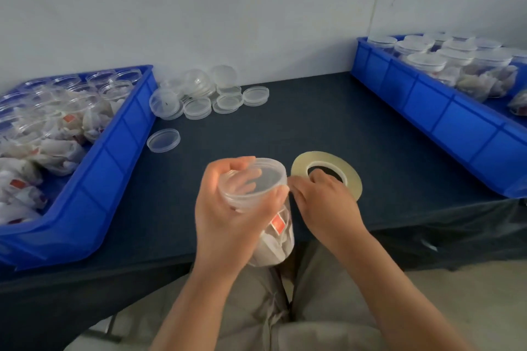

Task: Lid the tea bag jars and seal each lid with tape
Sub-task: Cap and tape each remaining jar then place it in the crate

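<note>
Now we had our left hand wrapped round the lidded jar, tilted above the worktop edge; our right hand curled over the tape roll just beside it, its fingers' hold unclear.

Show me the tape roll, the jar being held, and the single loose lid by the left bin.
tape roll (322, 157), head view, far flat face of the ring.
held jar (275, 245), head view, lower wall below the fingers.
loose lid (163, 140), head view, centre of its disc.
</note>
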The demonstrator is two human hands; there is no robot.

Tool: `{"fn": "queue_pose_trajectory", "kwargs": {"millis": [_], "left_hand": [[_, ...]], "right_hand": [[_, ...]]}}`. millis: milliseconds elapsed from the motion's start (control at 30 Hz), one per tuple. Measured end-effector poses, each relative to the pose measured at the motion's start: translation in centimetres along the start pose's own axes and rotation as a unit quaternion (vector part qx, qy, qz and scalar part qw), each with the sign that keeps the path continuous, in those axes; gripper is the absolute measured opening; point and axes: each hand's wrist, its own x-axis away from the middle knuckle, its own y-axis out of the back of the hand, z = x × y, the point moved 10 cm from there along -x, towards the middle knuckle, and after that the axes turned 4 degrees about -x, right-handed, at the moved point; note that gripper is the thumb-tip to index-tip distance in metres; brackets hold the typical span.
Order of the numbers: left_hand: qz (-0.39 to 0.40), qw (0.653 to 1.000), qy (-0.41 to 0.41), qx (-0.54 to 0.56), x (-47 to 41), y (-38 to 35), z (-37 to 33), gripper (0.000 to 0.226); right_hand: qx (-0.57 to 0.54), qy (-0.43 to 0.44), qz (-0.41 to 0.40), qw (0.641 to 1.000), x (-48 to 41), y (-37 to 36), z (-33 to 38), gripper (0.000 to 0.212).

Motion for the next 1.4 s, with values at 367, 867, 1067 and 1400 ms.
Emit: {"fn": "queue_pose_trajectory", "kwargs": {"millis": [367, 867, 1067, 1400], "left_hand": [[-0.019, 0.999, 0.027, -0.003, -2.1, 0.8, 3.8, 0.047], [0.057, 0.995, 0.048, 0.062, -1.2, -1.9, 3.7, 0.042], [0.071, 0.995, 0.025, 0.059, -1.6, -1.8, 2.5, 0.039], [0.168, 0.960, 0.114, 0.193, -1.2, -2.5, 3.7, 0.072]], "right_hand": [[0.046, -0.005, 0.032, 0.998, -1.6, -1.4, -0.3, 0.054], [-0.686, -0.020, 0.065, 0.724, 3.4, 3.2, 5.2, 0.052], [-0.778, -0.046, 0.050, 0.625, 3.3, 3.1, 5.2, 0.055], [-0.759, -0.084, 0.022, 0.645, 3.2, 2.2, 3.7, 0.032]]}}
